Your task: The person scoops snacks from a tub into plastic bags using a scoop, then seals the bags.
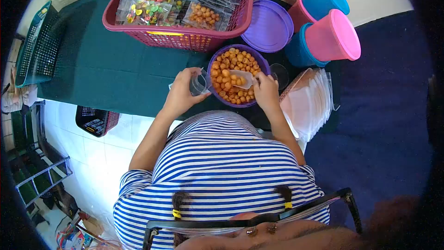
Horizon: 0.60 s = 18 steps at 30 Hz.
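My left hand [182, 91] is closed around a clear plastic cup [200, 84], tilted toward the left rim of a purple tub [264, 65]. Round orange-brown snack balls [236, 58] fill much of that tub. From the right side, my right hand [267, 91] grips a small clear scoop [242, 78] by its handle. Several snack balls lie in the scoop, which is over the tub's contents. The cup's inside is hard to make out through the plastic.
A maroon basket [180, 41] of packed snack bags stands behind the tub, beside a purple lid [267, 25]. Pink and blue tubs [323, 37] are stacked at right. Clear plastic bags [310, 106] lie near my right arm. A green basket [39, 48] stands far left.
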Tool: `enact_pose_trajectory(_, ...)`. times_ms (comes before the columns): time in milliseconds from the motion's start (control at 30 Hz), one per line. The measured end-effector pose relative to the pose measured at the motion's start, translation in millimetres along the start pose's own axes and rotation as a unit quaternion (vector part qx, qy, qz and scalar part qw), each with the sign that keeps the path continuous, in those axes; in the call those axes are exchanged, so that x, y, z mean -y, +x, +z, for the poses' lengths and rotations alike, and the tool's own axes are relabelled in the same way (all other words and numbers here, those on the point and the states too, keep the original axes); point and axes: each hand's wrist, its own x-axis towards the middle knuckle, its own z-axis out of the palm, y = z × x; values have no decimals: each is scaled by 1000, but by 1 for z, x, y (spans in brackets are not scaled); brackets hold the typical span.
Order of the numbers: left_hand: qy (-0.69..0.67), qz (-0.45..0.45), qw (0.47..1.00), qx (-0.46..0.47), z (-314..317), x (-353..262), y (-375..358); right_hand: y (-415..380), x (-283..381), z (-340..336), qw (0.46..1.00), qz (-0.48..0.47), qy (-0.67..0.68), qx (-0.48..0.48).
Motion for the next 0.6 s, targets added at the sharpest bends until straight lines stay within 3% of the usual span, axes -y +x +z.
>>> enact_pose_trajectory(367, 72, 61, 995, -22, 3, -15, 1, 8, -5, -38, 996, 13, 87, -2)
enact_pose_trajectory(533, 60, 59, 996, -2, 7, -26, 3, 5, 30, -64, 995, -40, 92, 10)
enact_pose_trajectory(600, 42, 59, 997, 9, 10, -24, 4, 5, 42, -69, 996, -92, 9, -2)
